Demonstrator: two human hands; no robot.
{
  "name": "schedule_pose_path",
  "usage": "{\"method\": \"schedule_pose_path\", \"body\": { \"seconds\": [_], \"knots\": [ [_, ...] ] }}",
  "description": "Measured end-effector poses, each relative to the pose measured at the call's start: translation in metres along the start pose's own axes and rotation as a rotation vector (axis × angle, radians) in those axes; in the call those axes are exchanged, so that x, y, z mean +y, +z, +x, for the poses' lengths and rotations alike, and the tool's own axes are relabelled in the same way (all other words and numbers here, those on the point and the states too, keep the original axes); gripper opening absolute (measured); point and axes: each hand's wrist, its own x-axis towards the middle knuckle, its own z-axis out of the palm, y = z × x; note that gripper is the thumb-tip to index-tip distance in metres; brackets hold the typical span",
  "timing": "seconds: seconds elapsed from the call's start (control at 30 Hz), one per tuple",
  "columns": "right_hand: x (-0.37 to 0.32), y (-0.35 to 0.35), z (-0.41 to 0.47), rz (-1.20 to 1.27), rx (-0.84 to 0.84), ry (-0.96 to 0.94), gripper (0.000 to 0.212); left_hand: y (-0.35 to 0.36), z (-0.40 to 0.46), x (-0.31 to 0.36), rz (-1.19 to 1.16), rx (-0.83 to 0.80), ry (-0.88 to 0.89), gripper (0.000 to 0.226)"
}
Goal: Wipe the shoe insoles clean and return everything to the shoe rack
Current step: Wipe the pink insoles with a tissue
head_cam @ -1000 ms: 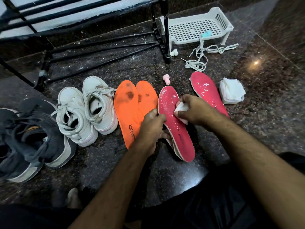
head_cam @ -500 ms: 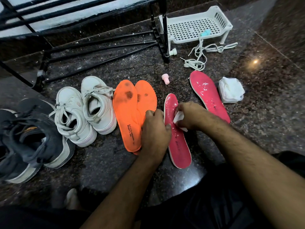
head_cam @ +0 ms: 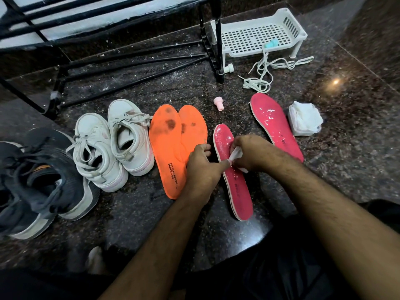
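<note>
A pink insole (head_cam: 236, 187) lies flat on the dark stone floor in front of me. My right hand (head_cam: 253, 154) grips a white wipe (head_cam: 237, 153) and presses it on the insole's upper half. My left hand (head_cam: 201, 167) holds the insole's left edge, thumb on top, fingers curled beside it. A second pink insole (head_cam: 275, 126), wet and shiny, lies to the right. Two orange insoles (head_cam: 166, 148) with dark stains lie side by side to the left.
A pair of white sneakers (head_cam: 112, 146) and a pair of dark shoes (head_cam: 41, 182) stand at left. The black shoe rack (head_cam: 129, 59) is behind them. A white plastic shelf (head_cam: 257, 37), loose laces (head_cam: 266, 70), a pink cap (head_cam: 218, 102) and a pack of wipes (head_cam: 305, 122) lie at right.
The pink insole, held tilted by my left hand a second ago, now lies flat. My right hand has slid the wipe down it toward me.
</note>
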Motion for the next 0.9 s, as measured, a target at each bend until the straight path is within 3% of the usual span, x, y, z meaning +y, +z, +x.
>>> {"method": "schedule_pose_path", "body": {
  "seconds": [0.17, 0.37, 0.43, 0.6, 0.73, 0.83, 0.9],
  "knots": [
    [0.001, -0.001, 0.000, 0.027, -0.017, 0.017, 0.024, 0.002, -0.009, 0.010, -0.111, -0.070, -0.061, 0.028],
    [0.006, -0.008, -0.004, 0.243, -0.089, 0.003, 0.027, -0.002, -0.008, 0.017, -0.399, -0.077, -0.227, 0.011],
    [0.005, -0.012, -0.008, 0.370, -0.104, -0.001, 0.024, -0.006, -0.011, 0.022, -0.527, -0.101, -0.344, 0.028],
    [-0.006, -0.014, -0.020, 0.523, -0.130, -0.058, 0.023, -0.009, -0.016, 0.035, -0.828, -0.281, -0.457, 0.040],
    [-0.009, -0.010, -0.026, 0.580, -0.144, -0.042, 0.018, -0.003, -0.016, 0.033, -0.853, -0.394, -0.493, 0.056],
    [0.000, -0.024, -0.024, 0.479, -0.019, -0.053, 0.017, -0.005, -0.017, 0.032, -0.785, -0.379, -0.484, 0.055],
    [0.009, -0.038, -0.022, 0.313, 0.201, -0.024, 0.023, -0.009, -0.016, 0.031, -0.770, -0.381, -0.466, 0.063]
  ]
}}
